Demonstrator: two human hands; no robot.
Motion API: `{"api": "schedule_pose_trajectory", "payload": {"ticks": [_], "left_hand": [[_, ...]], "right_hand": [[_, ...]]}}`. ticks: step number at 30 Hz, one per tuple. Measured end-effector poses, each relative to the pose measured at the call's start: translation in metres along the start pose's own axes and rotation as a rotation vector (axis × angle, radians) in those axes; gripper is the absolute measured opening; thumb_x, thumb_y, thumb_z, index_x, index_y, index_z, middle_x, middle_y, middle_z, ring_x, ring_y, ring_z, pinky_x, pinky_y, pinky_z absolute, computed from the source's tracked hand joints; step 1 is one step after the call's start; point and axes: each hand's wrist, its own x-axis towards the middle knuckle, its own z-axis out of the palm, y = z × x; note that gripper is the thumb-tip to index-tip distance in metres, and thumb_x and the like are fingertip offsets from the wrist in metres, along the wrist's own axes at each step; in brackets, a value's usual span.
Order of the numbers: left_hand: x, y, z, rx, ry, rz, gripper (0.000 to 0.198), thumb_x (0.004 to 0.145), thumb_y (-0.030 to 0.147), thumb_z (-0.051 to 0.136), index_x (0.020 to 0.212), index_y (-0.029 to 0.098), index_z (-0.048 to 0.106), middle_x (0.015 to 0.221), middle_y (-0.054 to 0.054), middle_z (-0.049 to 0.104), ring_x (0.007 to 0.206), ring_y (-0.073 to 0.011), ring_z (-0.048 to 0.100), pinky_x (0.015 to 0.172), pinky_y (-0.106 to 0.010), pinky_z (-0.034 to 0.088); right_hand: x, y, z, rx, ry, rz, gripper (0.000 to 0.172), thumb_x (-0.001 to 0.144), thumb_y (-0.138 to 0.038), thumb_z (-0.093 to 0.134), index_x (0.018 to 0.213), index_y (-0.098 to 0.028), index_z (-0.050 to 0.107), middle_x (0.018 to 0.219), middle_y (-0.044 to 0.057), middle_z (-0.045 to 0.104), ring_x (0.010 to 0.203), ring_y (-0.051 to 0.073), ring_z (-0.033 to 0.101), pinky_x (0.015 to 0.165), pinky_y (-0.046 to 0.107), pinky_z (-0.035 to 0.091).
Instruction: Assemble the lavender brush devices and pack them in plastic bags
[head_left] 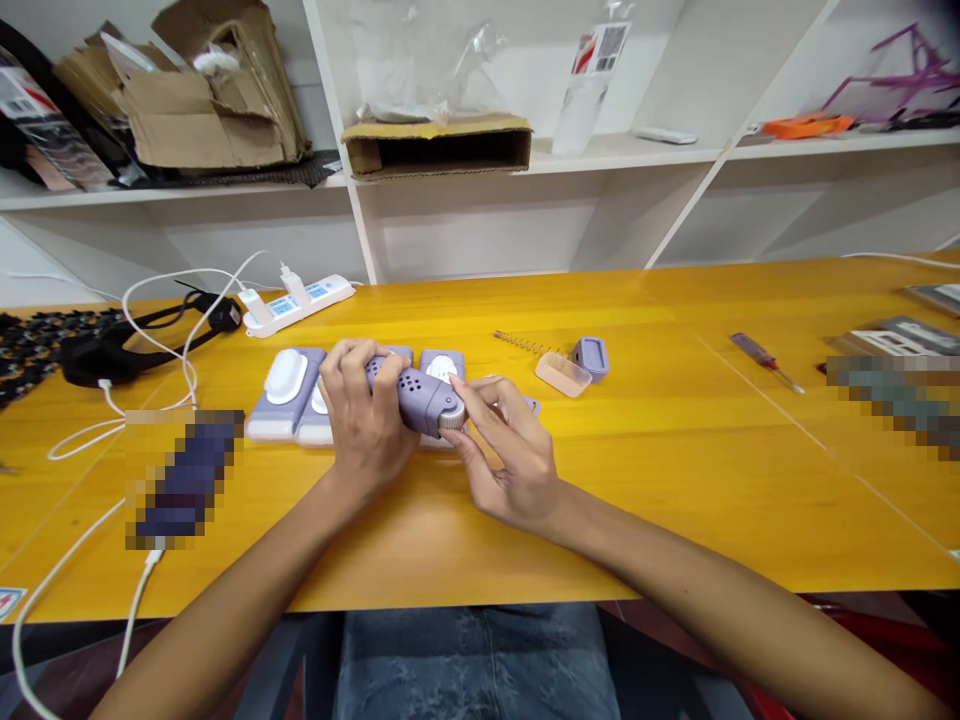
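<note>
My left hand [364, 410] is wrapped around a purple plastic casing [420, 400] with rows of small round holes, held tilted above the table. At the casing's right end sits a ribbed white knob [451, 418], and my right hand [517, 455] pinches it between thumb and fingers. Behind and beneath my hands lie several purple-and-white units [282, 395], partly covered by the left hand. To the right are a thin coil spring [521, 343], a translucent peach-coloured cup [562, 374] and a small purple hollow part [592, 358].
A white power strip [301, 306] with plugged-in cables stands at the back left, near a black headset strap [142, 340]. A blurred-out phone [187, 475] lies at left on a cable. On the right lies a screwdriver [765, 360]. White shelves [480, 230] rise behind the table.
</note>
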Motion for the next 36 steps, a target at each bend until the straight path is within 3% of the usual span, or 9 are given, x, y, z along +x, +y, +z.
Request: {"api": "schedule_pose_trajectory", "payload": {"ticks": [5, 19, 25, 29, 36], "left_hand": [[-0.001, 0.003, -0.001, 0.055, -0.034, -0.041, 0.047, 0.092, 0.014, 0.065, 0.135, 0.032, 0.056, 0.135, -0.015, 0.059, 0.134, -0.0377, 0.053, 0.111, -0.060, 0.041], [0.005, 0.001, -0.003, 0.010, -0.051, 0.066, 0.059, 0.089, 0.011, 0.067, 0.142, 0.032, 0.054, 0.138, -0.016, 0.057, 0.135, -0.0397, 0.052, 0.111, -0.060, 0.041], [0.003, 0.002, -0.002, 0.024, -0.150, 0.007, 0.065, 0.085, 0.014, 0.071, 0.145, 0.029, 0.050, 0.137, -0.017, 0.058, 0.131, -0.0396, 0.054, 0.108, -0.060, 0.045], [0.003, 0.004, -0.002, 0.027, -0.124, -0.027, 0.062, 0.087, 0.020, 0.073, 0.145, 0.028, 0.051, 0.136, -0.017, 0.060, 0.130, -0.0400, 0.057, 0.108, -0.059, 0.045], [0.006, 0.004, -0.009, -0.015, -0.124, 0.019, 0.067, 0.085, 0.035, 0.077, 0.146, 0.028, 0.051, 0.131, -0.015, 0.068, 0.122, -0.0385, 0.066, 0.112, -0.059, 0.044]], "right_hand": [[0.000, 0.001, 0.001, -0.032, 0.026, -0.033, 0.079, 0.101, -0.001, 0.064, 0.176, -0.019, 0.046, 0.107, 0.011, 0.057, 0.102, 0.029, 0.063, 0.081, 0.049, 0.062], [0.003, 0.005, -0.004, -0.101, 0.010, -0.125, 0.077, 0.102, -0.003, 0.069, 0.175, -0.012, 0.045, 0.114, 0.017, 0.065, 0.107, 0.032, 0.066, 0.086, 0.051, 0.062], [0.005, 0.007, -0.008, -0.062, -0.014, -0.043, 0.071, 0.106, -0.010, 0.067, 0.174, -0.020, 0.048, 0.118, 0.016, 0.066, 0.106, 0.029, 0.067, 0.086, 0.049, 0.064], [0.007, 0.009, -0.011, 0.010, -0.054, 0.027, 0.068, 0.106, -0.012, 0.069, 0.171, -0.024, 0.052, 0.125, 0.016, 0.067, 0.111, 0.029, 0.069, 0.090, 0.048, 0.065], [0.008, 0.009, -0.013, 0.070, -0.168, 0.080, 0.073, 0.103, -0.035, 0.080, 0.169, -0.025, 0.052, 0.142, 0.018, 0.066, 0.128, 0.035, 0.068, 0.106, 0.057, 0.063]]}}
